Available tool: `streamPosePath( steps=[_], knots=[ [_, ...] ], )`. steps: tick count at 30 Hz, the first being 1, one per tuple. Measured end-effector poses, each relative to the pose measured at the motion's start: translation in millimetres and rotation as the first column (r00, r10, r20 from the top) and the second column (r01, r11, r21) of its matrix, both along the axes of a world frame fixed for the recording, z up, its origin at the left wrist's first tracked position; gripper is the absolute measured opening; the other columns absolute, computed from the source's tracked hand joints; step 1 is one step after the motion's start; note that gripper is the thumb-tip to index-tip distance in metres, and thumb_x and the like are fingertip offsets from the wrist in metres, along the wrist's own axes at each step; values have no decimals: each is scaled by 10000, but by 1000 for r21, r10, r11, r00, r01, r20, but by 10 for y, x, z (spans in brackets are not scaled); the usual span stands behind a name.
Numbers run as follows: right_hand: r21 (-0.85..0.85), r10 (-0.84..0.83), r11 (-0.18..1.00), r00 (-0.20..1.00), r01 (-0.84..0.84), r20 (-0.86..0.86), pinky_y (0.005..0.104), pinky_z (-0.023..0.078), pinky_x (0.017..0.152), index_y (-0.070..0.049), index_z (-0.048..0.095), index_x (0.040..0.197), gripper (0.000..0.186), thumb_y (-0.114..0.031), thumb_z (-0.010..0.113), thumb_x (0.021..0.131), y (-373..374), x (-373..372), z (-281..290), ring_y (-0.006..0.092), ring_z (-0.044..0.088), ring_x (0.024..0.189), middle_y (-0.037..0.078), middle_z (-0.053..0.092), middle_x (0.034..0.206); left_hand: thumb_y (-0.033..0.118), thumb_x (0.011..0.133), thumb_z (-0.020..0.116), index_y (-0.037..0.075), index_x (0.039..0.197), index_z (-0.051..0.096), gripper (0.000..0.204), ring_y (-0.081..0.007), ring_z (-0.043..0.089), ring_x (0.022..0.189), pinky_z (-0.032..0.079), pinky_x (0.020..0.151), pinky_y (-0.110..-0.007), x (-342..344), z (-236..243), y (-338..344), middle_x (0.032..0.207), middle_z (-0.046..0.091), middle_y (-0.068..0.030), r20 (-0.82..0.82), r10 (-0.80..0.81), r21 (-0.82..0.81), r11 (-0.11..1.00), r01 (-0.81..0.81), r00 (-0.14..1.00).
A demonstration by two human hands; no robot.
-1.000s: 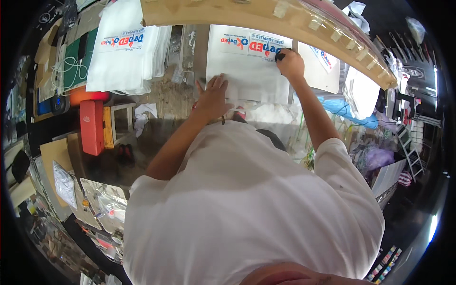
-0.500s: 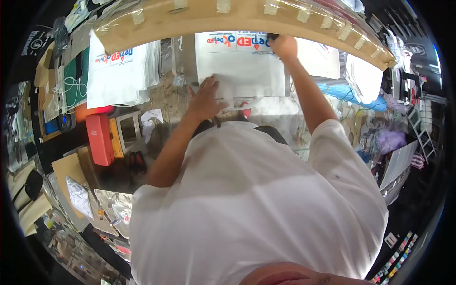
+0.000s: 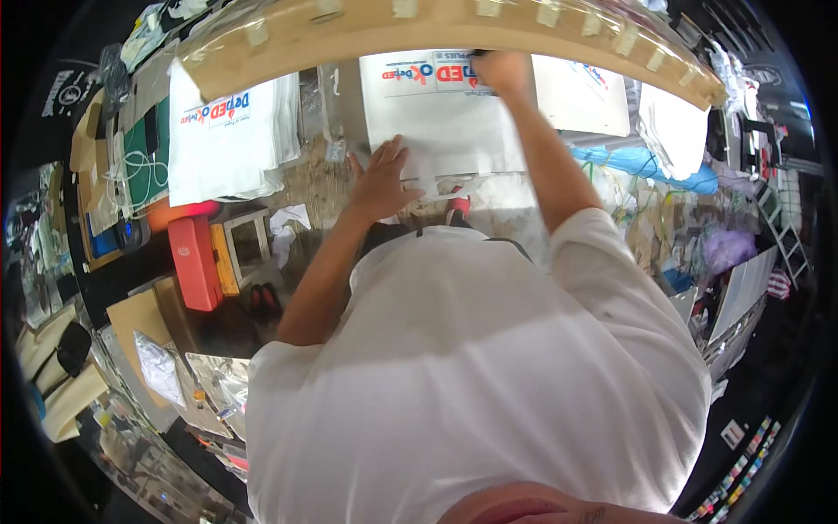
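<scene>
A white printed sheet (image 3: 445, 122), perhaps a flat fabric bag, lies on the worktop in front of me with red and blue print along its far part. My left hand (image 3: 381, 179) rests on its near left corner, fingers spread and thumb out. Over the far right part of the print, my right hand (image 3: 506, 74) is closed around a small dark object, mostly hidden by the fingers. What kind of object it is I cannot make out.
A stack of similar printed white sheets (image 3: 214, 140) lies at the left, and another printed sheet (image 3: 583, 96) at the right. A taped brown cardboard strip (image 3: 454, 28) spans the far side overhead. Below left stand a red box (image 3: 194, 262) and a wooden frame (image 3: 249, 240).
My right hand has moved a little left across the print with the dark object. The left hand stays on the sheet's near left corner. The whole view has shifted slightly.
</scene>
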State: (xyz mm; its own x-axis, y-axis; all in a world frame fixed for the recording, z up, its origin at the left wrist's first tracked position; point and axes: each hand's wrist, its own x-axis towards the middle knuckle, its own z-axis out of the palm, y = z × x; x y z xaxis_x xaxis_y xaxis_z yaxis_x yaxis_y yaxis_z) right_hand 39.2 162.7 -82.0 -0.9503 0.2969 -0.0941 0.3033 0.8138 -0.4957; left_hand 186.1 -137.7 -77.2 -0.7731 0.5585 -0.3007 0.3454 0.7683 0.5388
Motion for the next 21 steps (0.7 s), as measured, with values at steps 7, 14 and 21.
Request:
streamPosePath(
  steps=[7,14,21],
  knots=[
    [28,242,970,943,-242,-228,448,530,818,-162,711,881,196,-193,711,687,-536,429,-71,343,642,938,131,663,973,327,781,737,18,1334,493,678,-348,350,1358,297,1125,-446,-13,161,183,1467,366,-179,-94,134,137,983,-121,986],
    [146,464,884,873,-445,-150,426,537,839,-145,711,951,280,-216,703,681,-1288,-216,96,327,644,952,156,671,964,94,748,692,-38,1214,514,516,-419,460,1201,406,1019,-456,-397,-88,177,1293,470,-233,-245,455,476,826,-302,856],
    [175,569,815,821,-553,-56,423,528,858,-174,705,990,295,-190,676,697,-1351,66,-15,320,627,984,144,632,1022,108,733,676,-69,1226,516,547,-422,477,1167,406,1016,-445,-460,-174,153,1247,501,-238,-290,511,420,828,-372,809]
  ],
)
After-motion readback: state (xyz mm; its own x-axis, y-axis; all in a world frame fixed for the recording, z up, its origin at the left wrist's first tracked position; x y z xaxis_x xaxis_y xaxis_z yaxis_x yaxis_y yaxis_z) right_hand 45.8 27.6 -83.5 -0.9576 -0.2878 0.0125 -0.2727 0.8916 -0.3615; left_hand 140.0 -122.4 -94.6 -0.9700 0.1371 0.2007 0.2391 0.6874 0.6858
